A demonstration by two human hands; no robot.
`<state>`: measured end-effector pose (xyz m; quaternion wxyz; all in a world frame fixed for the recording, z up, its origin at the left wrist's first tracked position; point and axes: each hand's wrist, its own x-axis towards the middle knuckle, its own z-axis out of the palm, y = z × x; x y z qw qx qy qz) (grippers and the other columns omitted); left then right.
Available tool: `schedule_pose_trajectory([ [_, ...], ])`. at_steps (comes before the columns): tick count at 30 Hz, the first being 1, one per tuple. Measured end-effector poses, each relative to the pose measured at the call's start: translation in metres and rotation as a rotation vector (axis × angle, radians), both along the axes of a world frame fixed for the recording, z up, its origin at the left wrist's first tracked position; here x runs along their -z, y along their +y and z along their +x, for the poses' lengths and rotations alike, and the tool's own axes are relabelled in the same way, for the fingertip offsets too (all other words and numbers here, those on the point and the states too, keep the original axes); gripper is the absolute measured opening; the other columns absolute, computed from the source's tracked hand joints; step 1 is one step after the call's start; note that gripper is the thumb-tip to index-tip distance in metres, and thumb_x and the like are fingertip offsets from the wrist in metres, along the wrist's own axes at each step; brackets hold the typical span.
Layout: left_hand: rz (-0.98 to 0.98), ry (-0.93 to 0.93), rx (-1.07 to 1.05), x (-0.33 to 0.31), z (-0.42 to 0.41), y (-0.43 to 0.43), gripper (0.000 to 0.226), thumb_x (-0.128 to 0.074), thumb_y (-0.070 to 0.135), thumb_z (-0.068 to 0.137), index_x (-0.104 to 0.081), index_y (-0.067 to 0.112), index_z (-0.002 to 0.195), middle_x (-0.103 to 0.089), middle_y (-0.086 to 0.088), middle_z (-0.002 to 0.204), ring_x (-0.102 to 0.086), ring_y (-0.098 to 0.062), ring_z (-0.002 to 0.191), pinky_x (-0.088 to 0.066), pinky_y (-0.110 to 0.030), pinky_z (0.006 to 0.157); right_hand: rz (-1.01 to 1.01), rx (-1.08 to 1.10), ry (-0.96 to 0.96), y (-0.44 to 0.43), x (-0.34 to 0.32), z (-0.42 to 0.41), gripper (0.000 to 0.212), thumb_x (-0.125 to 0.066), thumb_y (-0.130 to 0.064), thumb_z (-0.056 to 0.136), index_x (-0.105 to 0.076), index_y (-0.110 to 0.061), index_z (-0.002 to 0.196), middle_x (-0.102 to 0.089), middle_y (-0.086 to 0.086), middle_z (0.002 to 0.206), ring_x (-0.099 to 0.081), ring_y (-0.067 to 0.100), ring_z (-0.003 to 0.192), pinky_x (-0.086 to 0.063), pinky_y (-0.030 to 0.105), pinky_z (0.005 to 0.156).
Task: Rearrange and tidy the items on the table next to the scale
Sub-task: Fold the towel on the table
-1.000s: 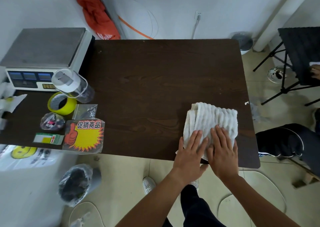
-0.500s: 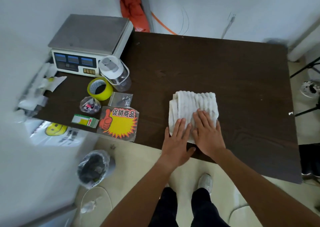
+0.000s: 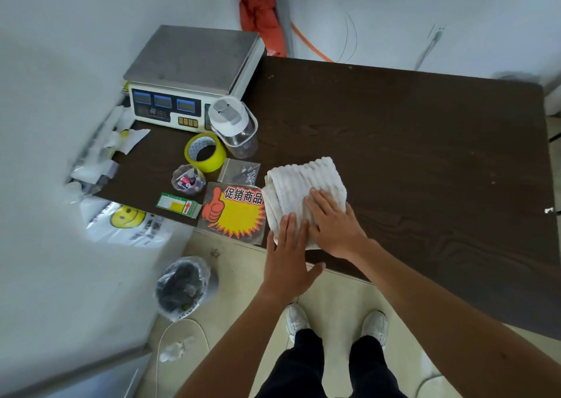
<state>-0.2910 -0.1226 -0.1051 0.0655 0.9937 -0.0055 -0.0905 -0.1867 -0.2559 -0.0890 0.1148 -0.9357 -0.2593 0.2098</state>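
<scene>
The sign (image 3: pixel 233 215) at the near edge of the table (image 3: pixel 394 154) reads 促销商品 in black above a yellow starburst, with a red thumbs-up at its left — the only legible text. The cards (image 3: pixel 179 205) just left of it bear a red upward arrow on yellow; their small print is too fine to read. The bag (image 3: pixel 127 220) below the table edge shows a yellow smiley and blurred dark print, and the small logo on the front of the scale (image 3: pixel 194 63) is likewise unreadable.
</scene>
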Motion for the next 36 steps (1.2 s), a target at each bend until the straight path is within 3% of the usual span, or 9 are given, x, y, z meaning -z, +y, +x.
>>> schedule_pose_trajectory([
  [8, 0.047, 0.047, 0.005, -0.002, -0.038, -0.026, 0.102, -0.042, 0.079, 0.08, -0.027, 0.014, 0.157, -0.018, -0.013, 0.165, -0.012, -0.029, 0.154, -0.033, -0.056, 0.114, 0.087, 0.043, -0.076, -0.028, 0.011, -0.045, 0.071, -0.004, -0.052, 0.094, -0.009, -0.026, 0.16, 0.004, -0.008, 0.168, 0.014, 0.01, 0.152, -0.013, 0.053, 0.123],
  [14, 0.045, 0.081, 0.067, -0.003, -0.043, -0.068, 0.104, -0.045, 0.085, 0.076, -0.035, 0.017, 0.154, -0.024, -0.012, 0.164, -0.02, -0.029, 0.153, -0.035, -0.057, 0.113, 0.125, 0.168, -0.168, -0.073, 0.029, -0.069, 0.064, -0.02, -0.053, 0.1, -0.022, -0.025, 0.158, -0.011, -0.005, 0.167, 0.001, 0.011, 0.153, -0.018, 0.051, 0.121],
  [17, 0.038, 0.089, 0.125, 0.0, -0.043, -0.094, 0.107, -0.045, 0.086, 0.075, -0.03, 0.019, 0.157, -0.02, -0.011, 0.166, -0.017, -0.029, 0.153, -0.033, -0.057, 0.114, 0.181, 0.209, -0.211, -0.108, 0.037, -0.076, 0.06, -0.03, -0.051, 0.102, -0.03, -0.023, 0.156, -0.019, -0.004, 0.165, -0.008, 0.013, 0.154, -0.024, 0.053, 0.12],
  [24, -0.01, 0.1, 0.266, -0.002, -0.038, -0.163, 0.107, -0.042, 0.083, 0.078, -0.017, 0.019, 0.16, -0.002, -0.01, 0.168, -0.002, -0.029, 0.155, -0.026, -0.059, 0.117, 0.224, 0.354, -0.301, -0.189, 0.049, -0.095, 0.062, -0.047, -0.047, 0.099, -0.035, -0.021, 0.154, -0.023, -0.003, 0.164, -0.013, 0.015, 0.153, -0.017, 0.05, 0.121],
  [29, -0.004, 0.068, 0.31, 0.0, -0.029, -0.206, 0.098, -0.035, 0.083, 0.084, -0.026, 0.019, 0.158, -0.013, -0.011, 0.167, -0.011, -0.029, 0.154, -0.031, -0.057, 0.115, 0.21, 0.414, -0.287, -0.236, 0.05, -0.097, 0.062, -0.039, -0.05, 0.1, -0.033, -0.022, 0.155, -0.022, -0.003, 0.165, -0.014, 0.016, 0.153, -0.02, 0.051, 0.12],
  [36, -0.04, 0.074, 0.399, 0.001, -0.009, -0.258, 0.089, -0.028, 0.075, 0.093, -0.009, 0.02, 0.161, 0.008, -0.01, 0.168, 0.011, -0.026, 0.154, -0.015, -0.059, 0.12, 0.18, 0.453, -0.261, -0.298, 0.043, -0.087, 0.064, -0.029, -0.055, 0.1, -0.03, -0.023, 0.155, -0.022, -0.004, 0.165, -0.013, 0.014, 0.153, -0.025, 0.053, 0.117],
])
